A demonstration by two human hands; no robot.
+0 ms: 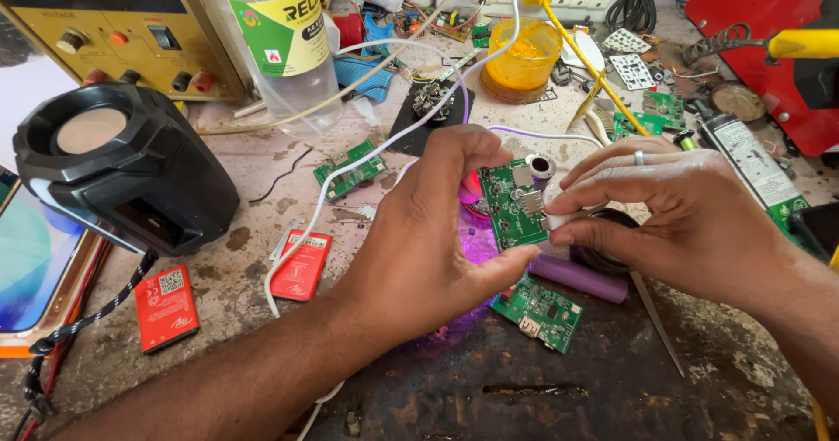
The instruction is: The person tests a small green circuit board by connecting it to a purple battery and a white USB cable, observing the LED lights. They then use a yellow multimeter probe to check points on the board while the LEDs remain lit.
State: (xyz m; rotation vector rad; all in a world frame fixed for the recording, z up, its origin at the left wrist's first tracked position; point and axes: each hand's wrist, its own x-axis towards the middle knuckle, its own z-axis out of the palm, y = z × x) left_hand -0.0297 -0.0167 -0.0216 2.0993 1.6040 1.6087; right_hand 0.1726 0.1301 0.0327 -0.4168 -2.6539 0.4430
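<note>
A small green board (513,203) sits upright at the middle of the view, pinched between both hands above the desk (559,388). The left hand (428,231) closes on it from nine o'clock, thumb under its lower edge and fingers curled over the top. The right hand (682,214), a ring on one finger, comes in from three o'clock with thumb and forefinger closed on a white plug (559,221) touching the board's right edge. A pink-purple glow shows just behind the board and on the desk below.

At five o'clock of the board, just beneath the hands, lies a purple cell (581,277), and below that a second green board (539,312). A white cable (350,172) runs from the left hand toward eleven o'clock. At nine o'clock lie two red batteries (300,264), and farther out a black speaker (114,170). At twelve o'clock, well apart, stands an orange jar (522,61); at eleven, a clear bottle (284,48) and a yellow power supply (114,30).
</note>
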